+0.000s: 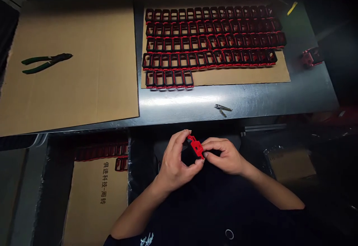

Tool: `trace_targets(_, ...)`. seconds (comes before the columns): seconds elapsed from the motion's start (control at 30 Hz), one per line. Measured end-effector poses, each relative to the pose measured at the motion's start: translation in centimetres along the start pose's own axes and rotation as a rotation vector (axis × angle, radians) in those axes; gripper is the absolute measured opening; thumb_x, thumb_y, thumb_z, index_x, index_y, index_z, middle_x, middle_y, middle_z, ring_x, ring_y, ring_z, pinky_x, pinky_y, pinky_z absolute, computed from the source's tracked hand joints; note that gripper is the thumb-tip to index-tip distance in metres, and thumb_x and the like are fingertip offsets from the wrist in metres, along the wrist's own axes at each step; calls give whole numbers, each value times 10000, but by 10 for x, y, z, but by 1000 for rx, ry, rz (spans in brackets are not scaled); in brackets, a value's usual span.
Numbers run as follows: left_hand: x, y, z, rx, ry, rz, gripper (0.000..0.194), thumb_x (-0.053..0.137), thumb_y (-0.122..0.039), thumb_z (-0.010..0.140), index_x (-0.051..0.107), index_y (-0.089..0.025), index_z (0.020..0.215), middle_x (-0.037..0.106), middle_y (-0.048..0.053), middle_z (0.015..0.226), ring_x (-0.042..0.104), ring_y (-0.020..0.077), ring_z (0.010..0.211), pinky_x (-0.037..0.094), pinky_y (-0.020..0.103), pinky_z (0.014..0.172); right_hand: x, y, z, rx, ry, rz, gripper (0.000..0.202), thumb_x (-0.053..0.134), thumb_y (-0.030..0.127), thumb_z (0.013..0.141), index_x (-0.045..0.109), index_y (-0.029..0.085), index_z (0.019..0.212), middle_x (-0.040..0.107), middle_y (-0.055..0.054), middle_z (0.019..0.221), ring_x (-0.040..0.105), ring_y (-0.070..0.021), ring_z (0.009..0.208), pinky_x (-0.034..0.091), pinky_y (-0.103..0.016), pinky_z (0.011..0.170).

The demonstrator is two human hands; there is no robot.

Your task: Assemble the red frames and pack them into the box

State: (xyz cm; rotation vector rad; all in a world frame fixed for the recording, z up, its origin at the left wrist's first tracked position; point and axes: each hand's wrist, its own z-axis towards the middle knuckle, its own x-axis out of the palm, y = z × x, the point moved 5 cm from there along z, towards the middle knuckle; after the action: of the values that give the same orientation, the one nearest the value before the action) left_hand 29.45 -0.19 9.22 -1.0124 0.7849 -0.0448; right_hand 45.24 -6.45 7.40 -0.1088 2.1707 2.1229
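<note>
Between thumb and fingers, my left hand [179, 162] grips a small red and black plastic frame [196, 147], tilted, in front of the table's near edge. The thumb and index finger of my right hand [223, 154] are pinched together at the frame's right side; whether something tiny sits between them is hidden. On the cardboard sheet [237, 75] beyond stand rows of similar red and black frames [192, 60], the nearest row shorter than the others. A small metal nail clipper [223, 109] lies on the metal table [173, 106] just past my hands.
Green-handled pliers [46, 62] lie on a large cardboard sheet [84, 93] at left. A lone red and black part [311, 57] and a yellow item [292, 8] are at the right. Below the table's left edge, a box holds cardboard [89, 205] and more frames [121, 164].
</note>
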Motion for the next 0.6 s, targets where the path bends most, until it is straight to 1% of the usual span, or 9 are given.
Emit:
trace_targets(0.07,1,0,-2,38,-35,45,890,719,-210,782,278,-187,1554,629,155,1265,653,264,1115,612,444,924,-7,2,1,40,-56,26,205,619,126,875,773,206,984,786,-64,951,748,-179,860,595,-300,780)
trace_targets(0.13,2,1,-3,85,-61,81,1004,716,-209,792,130,-164,1606,632,173,1255,660,268,1099,618,456,906,-10,6,3,82,-93,74,192,663,182,878,754,201,1045,786,-63,953,757,-183,859,609,-293,759)
trace_targets(0.17,3,1,-4,121,-69,95,1046,719,-211,800,67,-149,1616,630,186,1254,660,273,1103,618,465,901,-9,9,4,89,-98,82,220,704,212,862,740,197,1079,786,-62,953,758,-183,847,615,-288,745)
trace_targets(0.23,5,0,-4,208,-86,121,1099,734,-212,811,-9,-128,1618,624,212,1255,657,289,1119,616,482,891,-6,17,7,66,-107,37,324,798,252,799,723,189,1108,785,-58,944,751,-173,791,621,-271,709)
trace_targets(0.3,6,-1,-5,284,-104,151,1136,751,-203,812,-48,-137,1616,622,220,1258,650,295,1122,612,494,881,-3,26,10,10,-134,-61,334,851,271,759,733,185,1059,781,-52,917,726,-150,715,612,-248,660)
trace_targets(0.4,6,-1,-5,344,-141,200,1168,769,-191,802,-69,-174,1615,640,193,1242,637,278,1085,610,477,867,0,30,12,-44,-152,-151,235,844,294,785,756,192,977,771,-49,854,695,-136,651,594,-240,608)
trace_targets(0.5,6,-1,-5,377,-171,218,1143,766,-175,794,-25,-212,1618,662,151,1208,614,264,1069,614,423,851,0,26,11,-32,-128,-139,213,822,286,804,771,203,994,772,-60,853,700,-152,671,597,-259,618)
trace_targets(0.6,7,1,-7,382,-187,190,1126,754,-161,804,-22,-287,1611,687,95,1196,600,245,1090,616,391,853,-2,19,8,18,-108,-52,221,798,262,811,779,213,1025,778,-65,906,719,-162,719,610,-268,652)
